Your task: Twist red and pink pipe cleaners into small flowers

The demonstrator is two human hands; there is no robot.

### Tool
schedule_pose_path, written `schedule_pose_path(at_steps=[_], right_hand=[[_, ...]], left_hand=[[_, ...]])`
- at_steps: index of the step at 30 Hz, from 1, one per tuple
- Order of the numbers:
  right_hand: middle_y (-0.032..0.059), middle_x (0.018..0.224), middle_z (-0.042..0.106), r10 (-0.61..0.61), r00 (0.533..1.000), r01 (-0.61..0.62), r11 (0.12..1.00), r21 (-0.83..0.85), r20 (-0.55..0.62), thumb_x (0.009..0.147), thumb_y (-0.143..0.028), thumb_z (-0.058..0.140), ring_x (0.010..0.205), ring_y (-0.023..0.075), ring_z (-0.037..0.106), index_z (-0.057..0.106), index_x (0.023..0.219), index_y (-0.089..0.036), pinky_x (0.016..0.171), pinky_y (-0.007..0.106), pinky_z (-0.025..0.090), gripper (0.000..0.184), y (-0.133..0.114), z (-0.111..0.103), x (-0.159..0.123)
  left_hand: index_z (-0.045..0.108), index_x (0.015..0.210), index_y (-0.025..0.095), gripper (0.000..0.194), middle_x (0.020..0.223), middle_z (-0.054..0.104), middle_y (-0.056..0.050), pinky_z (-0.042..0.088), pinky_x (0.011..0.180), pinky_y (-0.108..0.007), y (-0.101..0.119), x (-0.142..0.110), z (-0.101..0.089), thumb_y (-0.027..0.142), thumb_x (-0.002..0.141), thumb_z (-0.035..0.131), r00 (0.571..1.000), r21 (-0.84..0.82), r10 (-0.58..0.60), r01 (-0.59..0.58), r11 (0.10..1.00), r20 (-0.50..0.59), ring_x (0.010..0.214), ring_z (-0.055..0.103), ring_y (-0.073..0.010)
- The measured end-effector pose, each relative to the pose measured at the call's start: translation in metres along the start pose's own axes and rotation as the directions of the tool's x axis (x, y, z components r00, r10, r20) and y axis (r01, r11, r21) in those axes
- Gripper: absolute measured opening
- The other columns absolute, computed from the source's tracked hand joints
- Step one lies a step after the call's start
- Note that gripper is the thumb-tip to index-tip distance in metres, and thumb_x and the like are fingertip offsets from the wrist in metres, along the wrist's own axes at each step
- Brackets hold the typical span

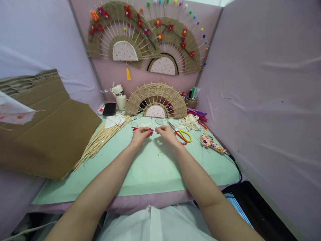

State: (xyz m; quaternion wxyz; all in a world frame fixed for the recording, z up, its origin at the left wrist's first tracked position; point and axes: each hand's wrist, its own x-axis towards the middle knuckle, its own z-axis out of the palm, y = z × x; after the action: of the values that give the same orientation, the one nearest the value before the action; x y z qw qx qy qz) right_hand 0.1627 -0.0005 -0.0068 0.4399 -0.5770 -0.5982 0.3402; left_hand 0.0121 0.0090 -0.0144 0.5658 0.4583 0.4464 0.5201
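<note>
My left hand pinches a magenta pipe cleaner, bent into small loops at the fingertips. A straight stretch of the same colour pokes out beyond the hand on its left. Close by, my right hand is closed, thumb against fingers, a small gap from the loops; whatever it may hold is too small to make out. Just right of it lie scissors with red and yellow handles. Behind both hands a twine-wrapped fan stands upright, with a spotted half-round centre.
Bamboo sticks and a big cardboard sheet lie at left. A flowered glue gun with a black cord is at right. A bottle, phone, pen holder and purple pipe cleaners stand or lie behind. Decorated fans hang above.
</note>
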Motion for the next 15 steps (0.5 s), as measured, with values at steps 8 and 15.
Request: schedule_pose_path(at_steps=[8,15], right_hand=[[-0.0008,0.059,0.059,-0.122,0.992,0.115,0.983,-0.144,-0.038,0.068,-0.028,0.053,0.057,0.0106,0.049,0.062,0.062,-0.015,0.055,0.022,0.036,0.017,0.002,0.012,-0.005],[0.0005,0.060,0.060,-0.131,0.990,0.111,0.959,-0.259,-0.060,0.073,-0.027,0.053,0.059,0.0123,0.051,0.062,0.064,-0.016,0.059,0.023,0.037,0.017,0.004,0.014,-0.006]], left_hand=[[0.063,0.072,0.013,0.021,0.066,0.065,-0.003,0.049,0.074,-0.033,-0.008,-0.001,0.000,0.026,0.056,0.071,0.994,0.135,0.075,-0.085,0.987,0.076,0.066,0.062,-0.0155],[0.065,0.070,0.015,0.013,0.064,0.066,-0.002,0.048,0.071,-0.030,-0.015,0.006,-0.003,0.022,0.058,0.065,0.985,0.337,0.160,-0.172,0.926,0.061,0.066,0.062,-0.0161]])
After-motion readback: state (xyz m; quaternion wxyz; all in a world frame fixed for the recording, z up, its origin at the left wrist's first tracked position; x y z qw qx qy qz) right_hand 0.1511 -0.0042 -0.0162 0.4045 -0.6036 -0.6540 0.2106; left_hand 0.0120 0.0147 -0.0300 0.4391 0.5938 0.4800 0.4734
